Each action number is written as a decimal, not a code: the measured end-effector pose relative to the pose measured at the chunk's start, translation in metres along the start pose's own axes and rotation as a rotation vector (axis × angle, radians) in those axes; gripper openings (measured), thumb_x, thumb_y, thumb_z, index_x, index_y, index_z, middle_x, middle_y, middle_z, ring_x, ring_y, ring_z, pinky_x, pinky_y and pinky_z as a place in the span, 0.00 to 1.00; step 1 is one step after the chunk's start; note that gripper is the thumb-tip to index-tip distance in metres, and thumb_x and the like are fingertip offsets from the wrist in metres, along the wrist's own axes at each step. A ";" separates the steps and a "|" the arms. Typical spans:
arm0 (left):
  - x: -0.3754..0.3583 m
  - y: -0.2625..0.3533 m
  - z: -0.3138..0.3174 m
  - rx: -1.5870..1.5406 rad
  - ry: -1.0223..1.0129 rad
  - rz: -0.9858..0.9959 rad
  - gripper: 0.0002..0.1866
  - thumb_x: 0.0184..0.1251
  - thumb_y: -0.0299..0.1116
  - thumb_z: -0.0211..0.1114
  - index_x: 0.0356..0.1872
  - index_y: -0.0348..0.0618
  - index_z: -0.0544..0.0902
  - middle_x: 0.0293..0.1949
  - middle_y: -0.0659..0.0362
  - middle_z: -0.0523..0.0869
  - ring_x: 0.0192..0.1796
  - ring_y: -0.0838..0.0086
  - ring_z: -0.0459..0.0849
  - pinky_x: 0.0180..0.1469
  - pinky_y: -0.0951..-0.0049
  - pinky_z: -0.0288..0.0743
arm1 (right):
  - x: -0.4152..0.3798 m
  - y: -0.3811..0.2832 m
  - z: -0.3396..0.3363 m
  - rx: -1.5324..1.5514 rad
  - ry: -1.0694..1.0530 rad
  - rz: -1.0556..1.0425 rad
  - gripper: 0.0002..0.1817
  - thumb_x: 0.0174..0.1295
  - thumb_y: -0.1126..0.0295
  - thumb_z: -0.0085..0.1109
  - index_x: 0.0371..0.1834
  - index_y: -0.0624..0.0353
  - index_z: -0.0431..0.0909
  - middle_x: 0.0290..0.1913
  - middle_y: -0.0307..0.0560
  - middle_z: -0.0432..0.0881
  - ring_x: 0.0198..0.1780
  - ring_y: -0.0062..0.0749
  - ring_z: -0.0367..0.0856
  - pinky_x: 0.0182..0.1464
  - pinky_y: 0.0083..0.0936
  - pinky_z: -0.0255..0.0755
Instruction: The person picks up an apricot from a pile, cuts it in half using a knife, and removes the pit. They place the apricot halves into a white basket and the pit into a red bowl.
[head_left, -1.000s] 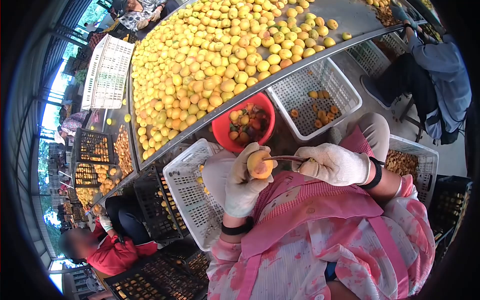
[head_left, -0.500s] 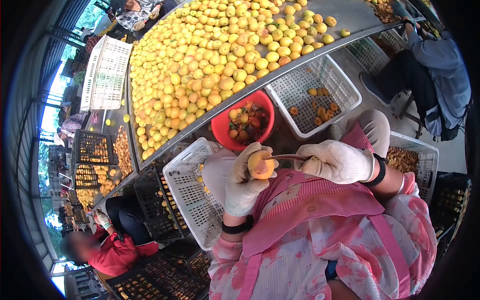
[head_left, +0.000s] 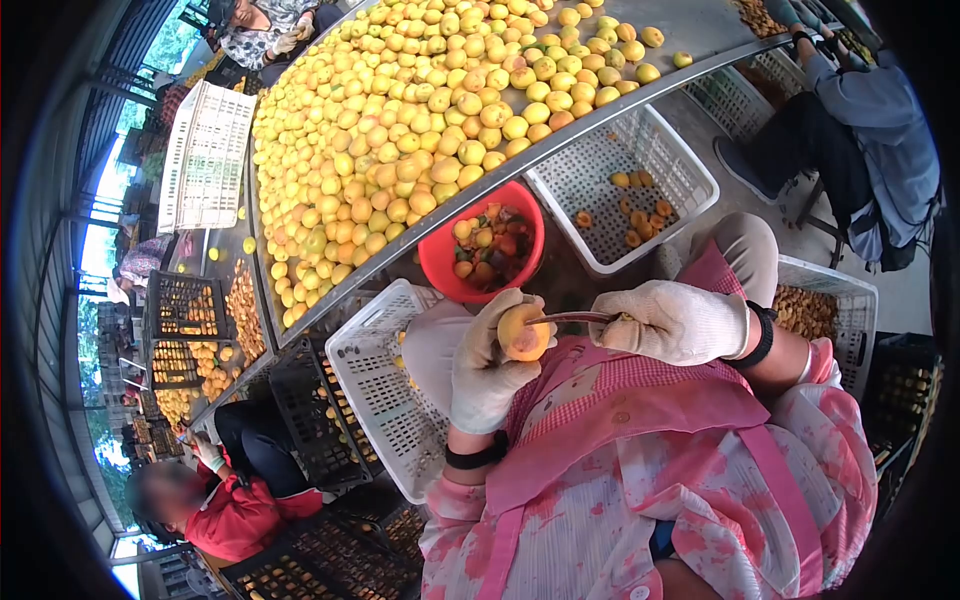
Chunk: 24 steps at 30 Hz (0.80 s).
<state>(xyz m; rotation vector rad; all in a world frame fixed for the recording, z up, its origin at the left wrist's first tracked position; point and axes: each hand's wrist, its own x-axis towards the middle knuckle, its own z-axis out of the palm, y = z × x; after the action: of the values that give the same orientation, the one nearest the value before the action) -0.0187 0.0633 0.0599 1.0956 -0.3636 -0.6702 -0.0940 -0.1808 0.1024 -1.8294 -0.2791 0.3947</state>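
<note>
Cupped in my gloved left hand [head_left: 484,372] is a yellow apricot [head_left: 522,336] with a reddish blush, its round side facing up. My gloved right hand [head_left: 676,323] grips the handle end of a slim, curved dark knife [head_left: 570,317]. Its blade reaches leftward, and the tip meets the apricot's upper right side. Both hands are above my lap, in front of the pink apron [head_left: 640,410]. Just beyond them stands a red bucket [head_left: 432,268] containing spoiled-looking apricots.
A metal-edged table [head_left: 672,85] bears a large heap of apricots [head_left: 400,140]. White crates [head_left: 560,225] stand below it; one beside my left knee [head_left: 385,400] holds a few fruits. Another crate [head_left: 862,330] holds apricot halves. Co-workers sit left [head_left: 235,515], right [head_left: 880,150] and across.
The view has shifted slightly, moving the table and crates a little left. Both hands keep nearly the same pose, with the knife tip still at the apricot.
</note>
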 end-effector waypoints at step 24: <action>0.010 -0.013 0.000 0.077 0.065 0.168 0.40 0.56 0.28 0.75 0.68 0.33 0.64 0.61 0.53 0.76 0.58 0.72 0.79 0.63 0.71 0.72 | 0.013 -0.002 0.002 0.508 -0.109 0.278 0.23 0.74 0.49 0.43 0.43 0.60 0.74 0.20 0.34 0.67 0.19 0.15 0.67 0.16 0.14 0.65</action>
<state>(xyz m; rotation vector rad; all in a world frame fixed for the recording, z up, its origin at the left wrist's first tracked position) -0.0153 0.0534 0.0478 1.1429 -0.4232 -0.4734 -0.0830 -0.1733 0.1023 -1.3481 0.0084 0.6926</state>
